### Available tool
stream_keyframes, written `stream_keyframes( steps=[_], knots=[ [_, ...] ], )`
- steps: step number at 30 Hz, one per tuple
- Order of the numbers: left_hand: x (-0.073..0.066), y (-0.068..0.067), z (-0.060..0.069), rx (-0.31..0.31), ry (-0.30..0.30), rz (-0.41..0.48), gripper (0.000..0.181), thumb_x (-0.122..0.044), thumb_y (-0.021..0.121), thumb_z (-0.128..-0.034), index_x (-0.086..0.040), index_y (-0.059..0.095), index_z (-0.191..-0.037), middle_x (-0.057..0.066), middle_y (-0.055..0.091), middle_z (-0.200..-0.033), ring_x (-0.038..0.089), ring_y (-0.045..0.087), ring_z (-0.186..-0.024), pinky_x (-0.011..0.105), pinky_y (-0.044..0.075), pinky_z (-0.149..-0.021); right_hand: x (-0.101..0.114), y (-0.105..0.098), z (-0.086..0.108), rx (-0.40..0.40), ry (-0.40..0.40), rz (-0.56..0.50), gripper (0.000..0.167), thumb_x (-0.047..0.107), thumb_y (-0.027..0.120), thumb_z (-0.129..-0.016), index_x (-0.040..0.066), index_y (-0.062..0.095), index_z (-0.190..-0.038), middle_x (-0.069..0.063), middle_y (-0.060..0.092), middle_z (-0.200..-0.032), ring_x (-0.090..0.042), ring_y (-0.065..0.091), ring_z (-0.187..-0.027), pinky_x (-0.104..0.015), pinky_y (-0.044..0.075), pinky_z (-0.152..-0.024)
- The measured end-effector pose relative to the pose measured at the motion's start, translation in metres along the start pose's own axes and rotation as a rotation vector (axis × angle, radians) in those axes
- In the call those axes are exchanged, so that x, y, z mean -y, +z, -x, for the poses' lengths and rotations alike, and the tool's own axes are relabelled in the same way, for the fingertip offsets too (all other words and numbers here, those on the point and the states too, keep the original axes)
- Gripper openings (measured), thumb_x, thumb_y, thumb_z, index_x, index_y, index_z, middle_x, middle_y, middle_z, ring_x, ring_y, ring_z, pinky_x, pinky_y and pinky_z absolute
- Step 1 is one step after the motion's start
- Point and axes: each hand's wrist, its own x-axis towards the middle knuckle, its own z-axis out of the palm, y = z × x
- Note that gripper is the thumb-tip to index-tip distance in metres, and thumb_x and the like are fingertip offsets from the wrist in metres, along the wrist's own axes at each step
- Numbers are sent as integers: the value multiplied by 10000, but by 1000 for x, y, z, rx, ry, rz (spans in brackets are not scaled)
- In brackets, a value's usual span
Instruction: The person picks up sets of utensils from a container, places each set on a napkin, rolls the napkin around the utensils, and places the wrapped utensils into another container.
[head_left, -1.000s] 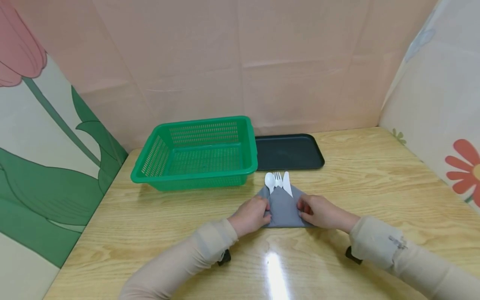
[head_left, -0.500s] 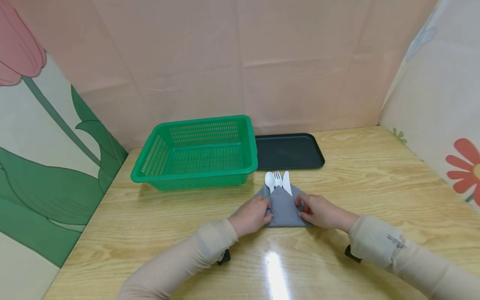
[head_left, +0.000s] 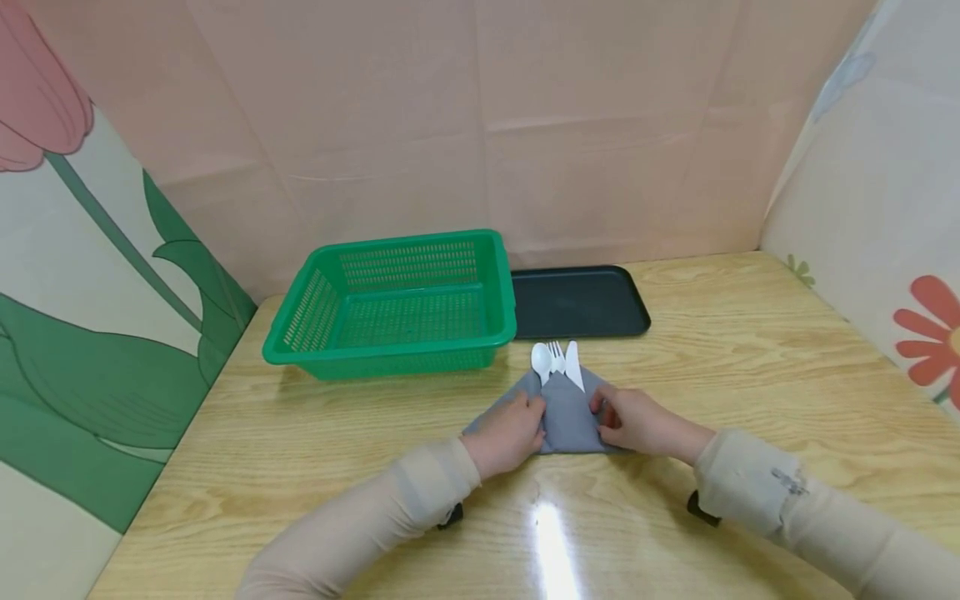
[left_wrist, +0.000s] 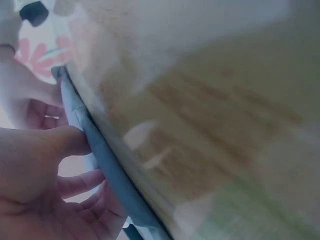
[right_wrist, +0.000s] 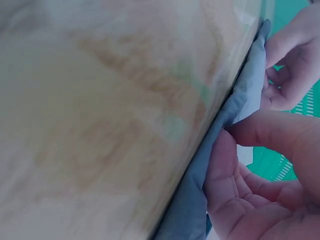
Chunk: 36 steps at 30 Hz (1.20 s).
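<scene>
A grey cloth napkin (head_left: 567, 423) lies folded on the table, its top coming to a point. Out of its upper edge stick the heads of a white spoon (head_left: 542, 360), a white fork (head_left: 556, 358) and a white knife (head_left: 573, 367); the napkin covers their handles. My left hand (head_left: 510, 429) holds the left side of the cloth with curled fingers, thumb against the near edge in the left wrist view. On the right side, my right hand (head_left: 637, 422) pinches the cloth; the right wrist view shows thumb and forefinger meeting on the napkin's fold (right_wrist: 195, 185).
Behind and left of the napkin stands a green plastic basket (head_left: 390, 364) with slotted walls. A black tray (head_left: 581, 304) lies beside it at the back, partly hidden by the basket. The wood-grain table (head_left: 750, 333) ends at a pink-covered wall (head_left: 600, 125).
My left hand has shifted slightly to the right over the napkin. My right fingertips have moved a little inward on the cloth. The basket and tray stay where they were.
</scene>
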Motion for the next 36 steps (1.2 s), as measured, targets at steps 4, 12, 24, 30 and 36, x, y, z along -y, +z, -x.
stream_keyframes(
  steps=[4,12,24,30,36],
  knots=[
    [-1,0,0,12,20,-48,367,-261,535,-941,-15,501,-1211,77,559,-974,115,527,-784,186,459,-658,-1,0,0,17,-18,15,222,19,661,-782,-5,544,-969,14,551,-671,-45,452,-581,-197,384,-539],
    [2,-3,3,82,9,53,534,-333,557,-930,-4,425,-1328,114,531,-1133,137,552,-951,209,474,-851,-2,-7,2,94,-67,-10,290,58,674,-800,-34,528,-1032,2,570,-722,-30,475,-623,-195,410,-571],
    [2,-7,3,74,24,41,499,-319,570,-924,-4,462,-1295,98,552,-1106,125,536,-932,210,471,-840,-5,-9,3,112,-98,-24,344,96,693,-794,-47,522,-1056,-10,560,-747,-18,468,-635,-196,410,-585],
    [-3,-9,0,43,9,36,340,-291,506,-955,-20,547,-1157,70,601,-997,152,575,-903,256,490,-806,-4,-7,3,107,-79,-23,349,95,694,-794,-51,528,-1064,-10,550,-749,-38,467,-642,-199,405,-588],
    [-10,-5,-5,2,-45,-15,376,-398,500,-949,-50,576,-1069,42,613,-904,156,607,-827,276,501,-704,-3,-8,4,125,-61,-28,360,95,695,-797,-55,527,-1077,-14,552,-754,-52,467,-651,-199,402,-593]
  ],
)
